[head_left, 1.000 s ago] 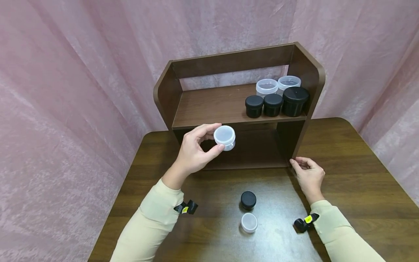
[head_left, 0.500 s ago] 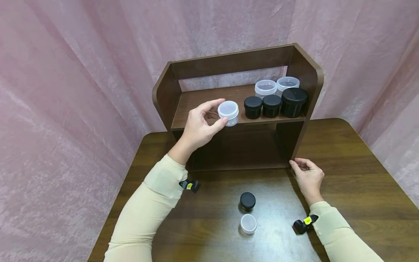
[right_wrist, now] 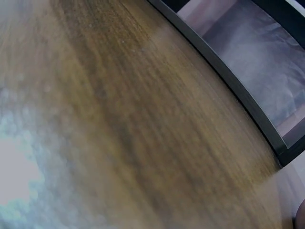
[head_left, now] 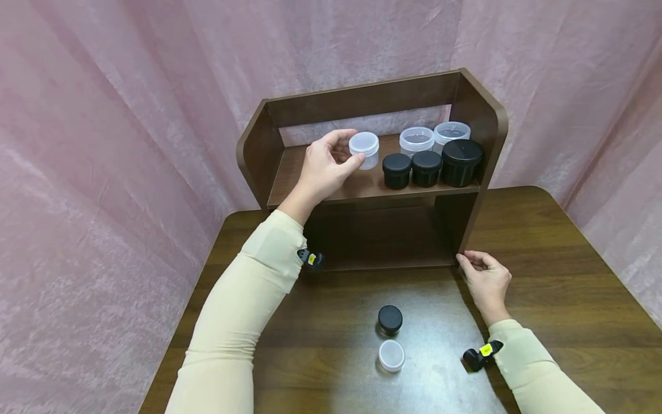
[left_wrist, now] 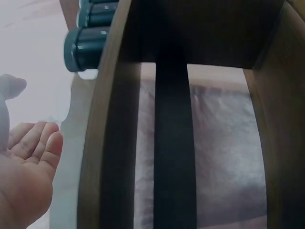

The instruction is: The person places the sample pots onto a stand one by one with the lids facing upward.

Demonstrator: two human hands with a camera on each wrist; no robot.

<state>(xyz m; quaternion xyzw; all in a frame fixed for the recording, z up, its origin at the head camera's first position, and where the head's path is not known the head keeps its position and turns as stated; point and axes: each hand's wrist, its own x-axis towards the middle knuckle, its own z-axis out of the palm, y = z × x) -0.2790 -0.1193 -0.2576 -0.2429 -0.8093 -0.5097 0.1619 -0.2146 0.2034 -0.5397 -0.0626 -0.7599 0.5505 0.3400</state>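
My left hand (head_left: 327,164) holds a small clear jar with a white lid (head_left: 364,150) between thumb and fingers. In the head view the jar overlaps the upper board of a brown two-tier shelf (head_left: 331,192), left of the jars there. The left wrist view shows the hand's fingers (left_wrist: 35,148) beside the board; the jar itself is washed out by glare. My right hand (head_left: 486,282) rests on the table with thumb and fingertips at the shelf's lower right front corner, fingers loosely bent. Only a sliver of it shows in the right wrist view.
On the upper board stand two small black jars (head_left: 396,171) (head_left: 426,169), a bigger black jar (head_left: 461,163) and two clear jars (head_left: 416,141) (head_left: 451,133). A black-lidded jar (head_left: 390,319) and a white-lidded jar (head_left: 391,356) stand on the table. Pink curtains hang behind.
My left hand has lifted the clear jar from in front of the lower tier up to the upper board, moving slightly right. The right hand has stayed at the shelf's corner.
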